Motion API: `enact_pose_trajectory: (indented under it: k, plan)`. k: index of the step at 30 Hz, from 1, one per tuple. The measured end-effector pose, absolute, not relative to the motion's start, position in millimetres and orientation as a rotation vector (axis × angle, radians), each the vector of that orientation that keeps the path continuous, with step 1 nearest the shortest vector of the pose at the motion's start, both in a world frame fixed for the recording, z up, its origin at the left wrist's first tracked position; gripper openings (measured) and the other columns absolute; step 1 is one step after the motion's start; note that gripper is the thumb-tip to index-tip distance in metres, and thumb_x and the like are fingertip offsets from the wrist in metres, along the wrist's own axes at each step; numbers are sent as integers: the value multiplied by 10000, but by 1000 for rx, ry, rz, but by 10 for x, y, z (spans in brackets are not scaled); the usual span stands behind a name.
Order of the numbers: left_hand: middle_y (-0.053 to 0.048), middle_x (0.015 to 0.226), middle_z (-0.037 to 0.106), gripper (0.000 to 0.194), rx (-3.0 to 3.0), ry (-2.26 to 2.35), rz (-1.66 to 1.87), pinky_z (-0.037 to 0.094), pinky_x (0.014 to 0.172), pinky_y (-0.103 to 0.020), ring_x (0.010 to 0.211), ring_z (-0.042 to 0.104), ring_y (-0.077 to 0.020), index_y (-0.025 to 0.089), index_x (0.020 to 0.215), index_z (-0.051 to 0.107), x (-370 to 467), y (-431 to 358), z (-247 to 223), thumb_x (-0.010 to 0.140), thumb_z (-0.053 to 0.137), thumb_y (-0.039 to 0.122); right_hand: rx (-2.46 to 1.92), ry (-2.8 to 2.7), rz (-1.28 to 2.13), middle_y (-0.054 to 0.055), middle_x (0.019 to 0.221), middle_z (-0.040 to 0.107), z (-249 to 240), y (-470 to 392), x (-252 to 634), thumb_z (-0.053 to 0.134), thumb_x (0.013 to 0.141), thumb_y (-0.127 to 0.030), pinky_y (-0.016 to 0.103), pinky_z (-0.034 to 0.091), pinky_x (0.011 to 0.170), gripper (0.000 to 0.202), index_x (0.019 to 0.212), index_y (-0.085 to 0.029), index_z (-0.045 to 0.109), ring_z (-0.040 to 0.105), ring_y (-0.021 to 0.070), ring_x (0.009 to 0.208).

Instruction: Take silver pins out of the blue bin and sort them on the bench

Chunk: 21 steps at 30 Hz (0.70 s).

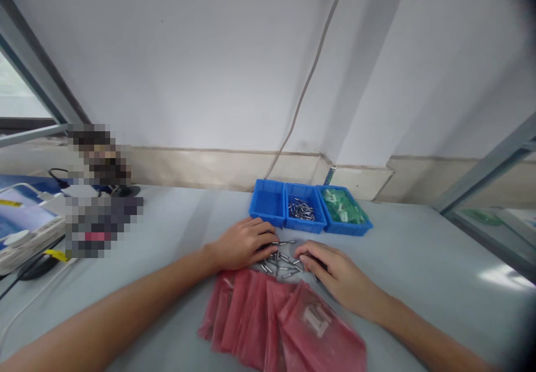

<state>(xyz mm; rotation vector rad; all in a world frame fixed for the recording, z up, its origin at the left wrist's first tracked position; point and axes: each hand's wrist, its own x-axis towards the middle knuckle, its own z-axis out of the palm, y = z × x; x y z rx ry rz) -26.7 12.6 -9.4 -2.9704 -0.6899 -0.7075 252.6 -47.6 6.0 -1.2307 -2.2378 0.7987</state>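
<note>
A loose pile of small metal pins [288,268] lies on the table between my two hands. My left hand [245,243] rests at the pile's left side, fingers curled over; pins stick out between its thumb and forefinger. From the right, my right hand [333,271] closes its bent fingers and thumb on pins, whose ends show by the fingertips. How many pins each hand has is hidden. Just in front of the pile, several pink plastic bags [251,322] overlap in a fan. The rightmost bag [330,344] shows small pale pieces through its film.
Behind the pile stand three blue bins in a row: a bare one [268,201], one with metal pins [307,227], and one with green bags [355,228]. At the left are a power strip [42,235], cables and a blurred person. The wall [209,81] rises behind.
</note>
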Motion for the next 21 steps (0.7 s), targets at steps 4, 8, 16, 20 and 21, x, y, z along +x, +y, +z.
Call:
enact_pose_trajectory:
  k: [4, 8, 16, 20, 21]
  plan:
    - [-90, 1197, 716, 311, -2969, -696, -688, 517, 980, -365, 1086, 673, -219, 179, 1191, 708, -273, 126, -94, 1128, 485, 386, -1226, -2243, 794, 22, 1096, 764, 59, -478, 2525, 460, 1125, -359, 364, 548, 942, 238, 1135, -289, 688, 701, 226, 991]
    - [-91, 1205, 714, 310, -2974, -699, -682, 513, 987, -361, 1093, 672, -219, 177, 1196, 703, -269, 123, -87, 1132, 478, 381, -1221, -2245, 805, 15, 1108, 754, 70, -482, 2522, 459, 1131, -352, 352, 534, 947, 232, 1141, -288, 682, 696, 215, 1006]
    - [-85, 1204, 714, 309, -2971, -691, -684, 517, 979, -365, 1083, 672, -215, 180, 1199, 698, -263, 130, -97, 1133, 478, 385, -1196, -2257, 794, 14, 1122, 753, 61, -481, 2536, 463, 1131, -343, 346, 526, 940, 226, 1144, -289, 682, 694, 216, 1023]
    - [-86, 1202, 714, 303, -2982, -694, -690, 517, 984, -364, 1092, 673, -214, 173, 1203, 701, -264, 131, -97, 1130, 487, 376, -1205, -2260, 782, 14, 1141, 756, 51, -482, 2540, 466, 1130, -337, 340, 526, 952, 227, 1144, -290, 687, 697, 216, 1041]
    - [-85, 1198, 715, 301, -2981, -691, -693, 518, 983, -363, 1091, 674, -214, 172, 1201, 702, -265, 130, -99, 1130, 489, 374, -1207, -2261, 782, 15, 1145, 757, 51, -482, 2540, 465, 1130, -336, 342, 526, 958, 228, 1146, -290, 688, 698, 217, 1046]
